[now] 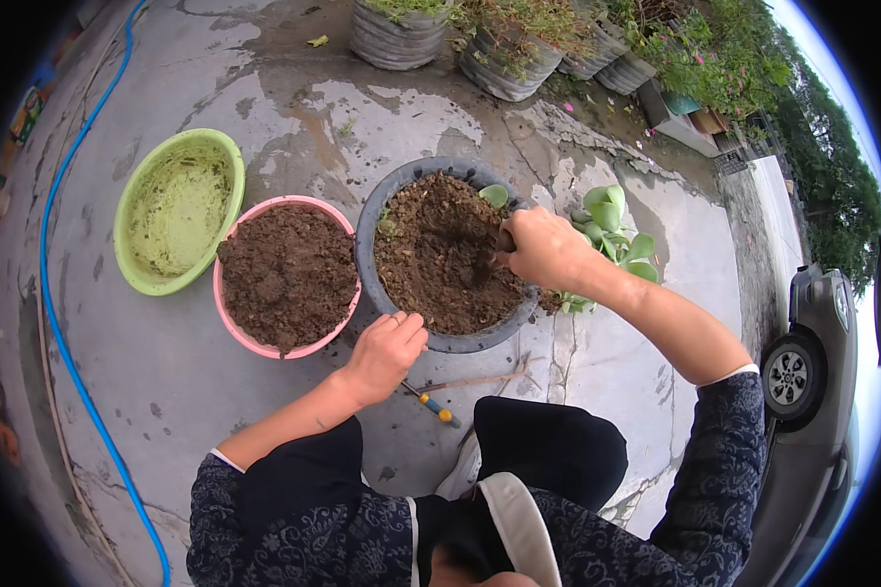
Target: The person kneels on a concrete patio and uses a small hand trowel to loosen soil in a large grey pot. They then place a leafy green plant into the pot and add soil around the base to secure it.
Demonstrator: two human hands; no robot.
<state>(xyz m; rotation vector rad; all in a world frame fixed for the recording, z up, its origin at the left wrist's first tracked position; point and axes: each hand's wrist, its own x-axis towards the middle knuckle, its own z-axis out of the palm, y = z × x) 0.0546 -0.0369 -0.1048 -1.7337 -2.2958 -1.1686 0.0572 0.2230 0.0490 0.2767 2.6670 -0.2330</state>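
A dark grey round planter (371, 249) stands before me, filled with crumbly brown soil (426, 271) that has a hollow near its middle. My right hand (547, 248) grips the brown handle of a small digging tool, probably a trowel (484, 264), whose dark blade is partly sunk in the soil. At the planter's near left rim rests my left hand (388, 354), fingers curled over the edge. One green succulent leaf (494, 195) shows at the far right of the soil, and a small plant (387, 226) sits by the left inner wall.
A pink basin (224, 312) heaped with soil adjoins the planter; left of it lies a green basin (180, 213) with dirt stains. An uprooted-looking succulent (613, 227) is at right. A screwdriver (440, 411) and twigs (477, 381) lie nearby. A blue hose (62, 330) crosses the left; potted plants (510, 66) stand beyond.
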